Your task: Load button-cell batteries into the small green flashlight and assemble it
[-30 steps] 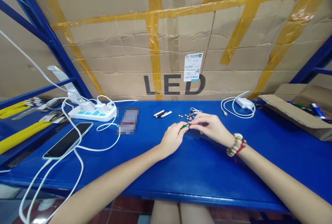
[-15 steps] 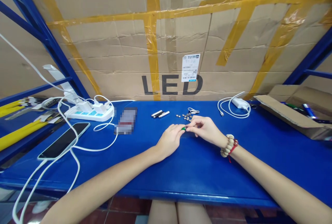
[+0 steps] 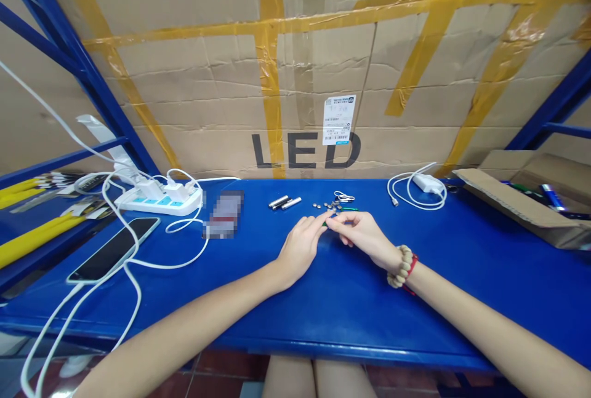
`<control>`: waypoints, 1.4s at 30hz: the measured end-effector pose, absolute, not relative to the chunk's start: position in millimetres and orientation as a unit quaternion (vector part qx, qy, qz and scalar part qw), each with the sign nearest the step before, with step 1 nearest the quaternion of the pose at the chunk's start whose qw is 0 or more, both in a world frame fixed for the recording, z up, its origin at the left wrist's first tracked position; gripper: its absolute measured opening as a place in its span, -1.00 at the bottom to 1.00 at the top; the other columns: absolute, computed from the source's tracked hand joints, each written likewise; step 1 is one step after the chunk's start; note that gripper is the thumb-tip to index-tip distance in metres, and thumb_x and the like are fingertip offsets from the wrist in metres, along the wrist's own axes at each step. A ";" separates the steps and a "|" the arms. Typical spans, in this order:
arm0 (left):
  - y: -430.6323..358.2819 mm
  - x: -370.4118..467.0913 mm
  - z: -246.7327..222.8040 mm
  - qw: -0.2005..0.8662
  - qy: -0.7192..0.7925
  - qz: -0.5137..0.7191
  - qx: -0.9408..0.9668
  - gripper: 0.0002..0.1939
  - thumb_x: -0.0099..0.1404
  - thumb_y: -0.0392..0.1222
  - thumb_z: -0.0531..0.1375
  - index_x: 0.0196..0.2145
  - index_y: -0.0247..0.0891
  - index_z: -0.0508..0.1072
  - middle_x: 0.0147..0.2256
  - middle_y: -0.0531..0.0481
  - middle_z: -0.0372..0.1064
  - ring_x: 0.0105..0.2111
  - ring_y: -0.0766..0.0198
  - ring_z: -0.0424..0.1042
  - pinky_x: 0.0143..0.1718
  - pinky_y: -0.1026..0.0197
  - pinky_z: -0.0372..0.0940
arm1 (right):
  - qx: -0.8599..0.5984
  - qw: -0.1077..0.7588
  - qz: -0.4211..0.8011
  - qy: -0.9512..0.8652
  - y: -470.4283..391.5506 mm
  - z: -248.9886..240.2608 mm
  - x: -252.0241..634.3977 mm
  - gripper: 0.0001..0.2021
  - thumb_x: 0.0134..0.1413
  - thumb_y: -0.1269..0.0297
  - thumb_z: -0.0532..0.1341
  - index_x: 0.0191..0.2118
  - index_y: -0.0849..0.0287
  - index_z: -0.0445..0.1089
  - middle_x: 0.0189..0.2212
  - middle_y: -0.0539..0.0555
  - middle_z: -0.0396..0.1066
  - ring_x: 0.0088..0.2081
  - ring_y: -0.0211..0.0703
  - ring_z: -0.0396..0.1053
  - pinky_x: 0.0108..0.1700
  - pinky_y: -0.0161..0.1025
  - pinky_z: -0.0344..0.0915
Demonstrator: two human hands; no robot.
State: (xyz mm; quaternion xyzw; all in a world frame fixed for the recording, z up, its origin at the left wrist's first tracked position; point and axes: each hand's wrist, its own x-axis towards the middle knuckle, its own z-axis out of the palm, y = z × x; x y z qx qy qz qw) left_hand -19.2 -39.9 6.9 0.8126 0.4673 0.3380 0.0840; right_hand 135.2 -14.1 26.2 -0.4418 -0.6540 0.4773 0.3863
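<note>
While reaching w/ both arms over blue table [image 3: 286,318], got small green piece [image 3: 325,223] in L hand [image 3: 299,249], thumb + index narrow on it, mostly covered. Got R hand [image 3: 362,235] in close at its right end, thumb + index pinched tight; can't tell what's betw. those tips, too small/hidden. Wearing bead bracelet [image 3: 401,267] + red string [image 3: 412,267] on R wrist. Just beyond R fingers, see thin green stick [image 3: 349,209] lying flat, w/ scatter of small round metal discs [image 3: 327,205] near it + looped white cord [image 3: 343,196] behind. Left of discs, few short metal tubes [image 3: 290,203] grouped, approx. parallel. Farther left: pixelated flat item [image 3: 224,216], white power strip [image 3: 159,200] w/ plugs in, phone [image 3: 113,251] w/ white cable [image 3: 135,232] across it. Well off to right: white charger [image 3: 428,184] w/ coiled lead, then open cardboard box [image 3: 512,201] w/ blue + green items inside. Behind table: big taped carton [image 3: 221,103] marked "LED".
</note>
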 end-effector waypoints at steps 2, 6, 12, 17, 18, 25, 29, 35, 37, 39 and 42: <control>-38.8 -19.2 7.2 0.092 0.464 0.338 0.813 -0.67 0.36 -0.29 -0.11 0.03 -0.18 0.24 -0.09 -0.04 0.37 -0.07 0.20 0.30 -0.01 0.09 0.19 | -0.439 0.383 0.490 -0.649 -14.2 27.0 135.8 -0.58 -0.25 -0.08 0.27 -0.57 0.26 0.35 -0.77 -0.10 0.17 -0.71 -0.45 0.03 -0.67 -0.42 0.00; -36.6 -18.3 6.6 0.115 0.467 0.362 0.798 -0.71 0.34 -0.30 -0.09 -0.05 -0.23 0.30 -0.18 -0.05 0.39 -0.20 0.21 0.32 -0.10 0.16 0.21 | -0.434 0.366 0.485 -0.665 -8.8 28.2 140.9 -0.60 -0.20 -0.07 0.26 -0.55 0.26 0.38 -0.75 -0.10 0.17 -0.70 -0.43 0.05 -0.65 -0.40 0.02; -34.9 -16.6 12.4 0.205 0.485 0.399 0.750 -0.73 0.34 -0.25 -0.11 -0.10 -0.27 0.30 -0.49 0.06 0.27 -0.46 0.31 0.27 -0.36 0.28 0.18 | -0.372 0.428 0.286 -0.773 -0.5 33.4 151.1 -0.70 -0.16 0.07 0.29 -0.36 0.22 0.48 -0.45 0.05 0.39 -0.61 -0.38 0.19 -0.56 -0.35 0.16; -34.3 -17.2 14.9 0.254 0.465 0.365 0.766 -0.77 0.33 -0.24 -0.11 -0.19 -0.25 0.31 -0.55 0.12 0.16 -0.52 0.35 0.20 -0.43 0.33 0.13 | -0.337 0.424 0.212 -0.813 -1.7 30.1 151.4 -0.74 -0.03 0.06 0.21 -0.40 0.14 0.52 -0.37 0.07 0.40 -0.56 -0.34 0.26 -0.48 -0.32 0.22; -34.3 -17.5 15.1 0.261 0.461 0.358 0.769 -0.77 0.33 -0.25 -0.11 -0.20 -0.25 0.31 -0.56 0.12 0.15 -0.52 0.36 0.19 -0.44 0.33 0.12 | -0.337 0.421 0.208 -0.816 -1.8 29.6 151.7 -0.73 -0.04 0.05 0.22 -0.42 0.14 0.52 -0.38 0.07 0.41 -0.54 -0.33 0.27 -0.48 -0.32 0.22; -36.3 -19.9 16.2 0.290 0.424 0.315 0.798 -0.80 0.31 -0.26 -0.10 -0.29 -0.25 0.30 -0.53 0.11 0.19 -0.50 0.36 0.19 -0.42 0.34 0.12 | -0.324 0.390 0.185 -0.842 0.3 36.0 158.8 -0.73 -0.18 0.00 0.29 -0.48 0.12 0.51 -0.43 0.04 0.41 -0.48 -0.29 0.28 -0.44 -0.33 0.19; -38.3 -21.5 15.5 0.271 0.410 0.291 0.821 -0.80 0.32 -0.24 -0.12 -0.28 -0.24 0.28 -0.47 0.07 0.24 -0.45 0.33 0.24 -0.36 0.31 0.14 | -0.296 0.366 0.217 -0.855 0.8 37.9 159.7 -0.69 -0.17 -0.01 0.28 -0.56 0.16 0.48 -0.53 0.04 0.39 -0.47 -0.26 0.28 -0.43 -0.31 0.17; -37.7 -23.6 11.7 0.252 0.407 0.280 0.832 -0.79 0.34 -0.23 -0.14 -0.27 -0.23 0.26 -0.47 0.08 0.22 -0.44 0.32 0.23 -0.40 0.31 0.11 | -0.342 0.345 0.220 -0.846 0.8 33.9 158.0 -0.68 -0.17 -0.02 0.28 -0.57 0.17 0.47 -0.54 0.02 0.38 -0.47 -0.27 0.28 -0.44 -0.32 0.14; -37.1 -23.9 11.0 0.253 0.420 0.273 0.828 -0.79 0.34 -0.22 -0.14 -0.26 -0.22 0.27 -0.49 0.09 0.21 -0.45 0.32 0.23 -0.41 0.31 0.10 | -0.362 0.334 0.235 -0.838 1.7 32.4 158.0 -0.68 -0.21 -0.03 0.29 -0.57 0.17 0.47 -0.53 0.02 0.40 -0.48 -0.27 0.28 -0.46 -0.33 0.14; -36.7 -24.0 10.5 0.258 0.431 0.268 0.822 -0.78 0.34 -0.21 -0.14 -0.24 -0.21 0.27 -0.50 0.09 0.20 -0.46 0.32 0.23 -0.42 0.31 0.11 | -0.379 0.323 0.259 -0.828 3.0 30.2 158.5 -0.68 -0.24 -0.03 0.30 -0.57 0.17 0.47 -0.53 0.02 0.42 -0.51 -0.28 0.29 -0.47 -0.33 0.14; -36.6 -23.8 9.8 0.267 0.444 0.274 0.810 -0.80 0.34 -0.19 -0.13 -0.22 -0.20 0.26 -0.51 0.10 0.20 -0.48 0.32 0.24 -0.42 0.30 0.11 | -0.399 0.312 0.297 -0.810 4.3 25.6 158.8 -0.69 -0.24 -0.01 0.31 -0.53 0.18 0.48 -0.57 0.02 0.43 -0.56 -0.28 0.30 -0.51 -0.33 0.16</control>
